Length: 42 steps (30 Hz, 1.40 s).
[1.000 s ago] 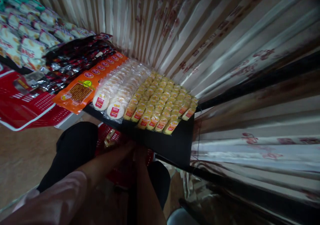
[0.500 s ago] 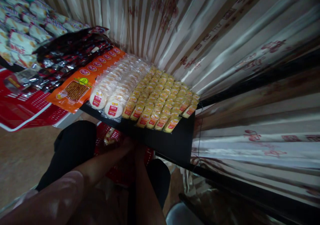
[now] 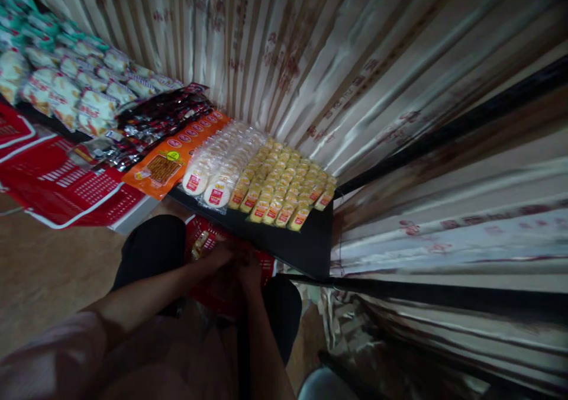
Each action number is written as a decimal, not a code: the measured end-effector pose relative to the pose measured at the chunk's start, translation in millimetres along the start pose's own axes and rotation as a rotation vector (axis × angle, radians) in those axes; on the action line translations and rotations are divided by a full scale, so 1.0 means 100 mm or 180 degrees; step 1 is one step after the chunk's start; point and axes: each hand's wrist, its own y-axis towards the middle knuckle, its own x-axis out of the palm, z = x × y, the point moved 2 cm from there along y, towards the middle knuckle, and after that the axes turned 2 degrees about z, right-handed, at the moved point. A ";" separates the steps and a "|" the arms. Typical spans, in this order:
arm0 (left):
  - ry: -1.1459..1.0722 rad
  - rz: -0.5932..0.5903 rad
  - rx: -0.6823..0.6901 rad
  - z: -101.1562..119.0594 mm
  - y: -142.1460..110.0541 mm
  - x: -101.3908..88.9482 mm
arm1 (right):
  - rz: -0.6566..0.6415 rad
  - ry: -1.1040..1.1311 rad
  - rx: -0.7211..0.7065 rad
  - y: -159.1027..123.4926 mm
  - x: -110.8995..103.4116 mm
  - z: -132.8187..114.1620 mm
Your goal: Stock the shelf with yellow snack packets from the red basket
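Both our hands are together, low in the middle of the frame, over the small basket (image 3: 266, 263) that sits between our knees (image 3: 153, 246). The left hand (image 3: 220, 253) and the right hand (image 3: 249, 266) are close together in deep shadow; we cannot tell whether either grasps anything, or whether the fingers are curled or loose. The packet (image 3: 200, 244) lies in the basket, left of centre in the frame, just beside our left hand and well within its reach.

Just above our hands in the frame runs the front edge of the shelf (image 3: 306, 249). To work well here, we should keep our wrists low and clear of that edge, and lift out toward our chest rather than straight up. The wrapper looks thin and slick, so a light pinch should serve better than a squeeze. More light on the basket would help, and leaning back a little might give it.

On the shelf, the yellow packs (image 3: 284, 196) stand in tight rows at the centre, with the white rounds (image 3: 216, 193) and the orange bag (image 3: 160, 168) to their left. A knock from a sleeve could upset those rows, so our elbows belong close in.
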 end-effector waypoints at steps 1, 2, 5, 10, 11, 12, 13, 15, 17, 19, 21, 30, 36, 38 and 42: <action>-0.0050 0.0013 0.0087 0.01 -0.04 -0.01 | 0.0000 0.0090 0.0029 -0.03 -0.05 -0.03; -0.0112 0.0022 0.0190 0.03 -0.08 -0.02 | -0.0018 0.0205 0.0049 -0.07 -0.10 -0.06; -0.0243 -0.0031 0.0556 0.14 -0.21 -0.04 | -0.0099 0.0591 0.0016 -0.18 -0.29 -0.14; -0.0040 -0.0227 0.1043 0.50 -0.39 0.00 | 0.0108 0.1057 -0.0242 -0.33 -0.65 -0.24; 0.0094 -0.0184 0.1072 0.59 -0.41 0.02 | 0.0155 0.1184 -0.0281 -0.35 -0.72 -0.25; 0.0258 -0.0119 0.1088 0.68 -0.44 0.04 | 0.0186 0.1333 -0.0294 -0.36 -0.78 -0.26; 0.0424 -0.0041 0.1105 0.76 -0.45 0.06 | 0.0202 0.1500 -0.0269 -0.37 -0.84 -0.27; 0.0673 0.0088 0.1133 0.91 -0.46 0.12 | 0.0224 0.1798 -0.0141 -0.37 -0.94 -0.26; 0.0764 0.0102 0.1232 1.04 -0.44 0.19 | 0.0327 0.1895 -0.0065 -0.35 -1.03 -0.24; 0.0798 0.0138 0.1367 1.15 -0.40 0.27 | 0.0589 0.1791 -0.0042 -0.34 -1.11 -0.21; 0.0836 0.0212 0.1501 1.24 -0.34 0.35 | 0.0868 0.1644 -0.0062 -0.32 -1.17 -0.18; 0.1305 0.0358 0.1610 1.63 -0.21 0.73 | 0.1663 0.0696 -0.0072 -0.22 -1.29 -0.02; 0.1536 0.0216 0.1674 1.94 -0.04 0.98 | 0.1901 0.0262 0.0105 0.09 -1.43 0.19; 0.1644 0.0222 0.1694 2.02 -0.03 1.05 | 0.1945 0.0319 0.0167 0.21 -1.47 0.24; 0.1776 0.0283 0.1849 2.09 -0.06 1.21 | 0.2073 0.0579 0.0202 0.43 -1.55 0.31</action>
